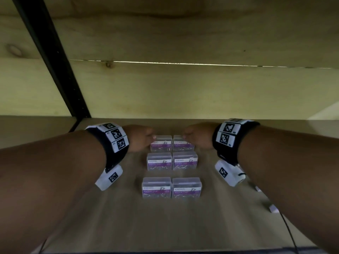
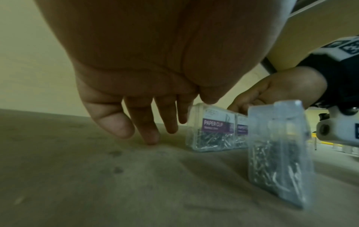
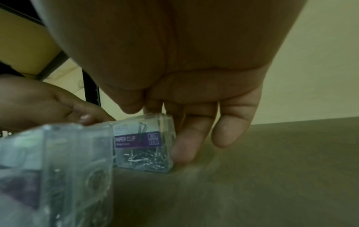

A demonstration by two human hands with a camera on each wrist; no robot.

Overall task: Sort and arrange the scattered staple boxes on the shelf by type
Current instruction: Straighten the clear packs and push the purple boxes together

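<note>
Boxes: 6 clear plastic paper-clip boxes with purple-and-white labels, 3 rows of 2 on the pale wooden shelf board [image 1: 113, 213]; back left box [image 1: 161, 143], back right box [image 1: 183, 143], middle pair [image 1: 172, 160], front pair [image 1: 171, 187].
Left hand [image 1: 140, 138]: thumb on the back left box's top edge; fingers [image 2: 149, 130] straight, spread, one tip on the board beside the box.
Right hand [image 1: 199, 135]: thumb on top of the back right box, fingers [image 3: 186, 145] down its outer side, gripping it.
Obstruction: both hands hide the back row's outer ends.
Surroundings: black metal upright [image 1: 49, 57] at left, wooden plank [image 1: 183, 88] overhead, small white objects [image 1: 273, 208] at right, too blurred to identify.
</note>
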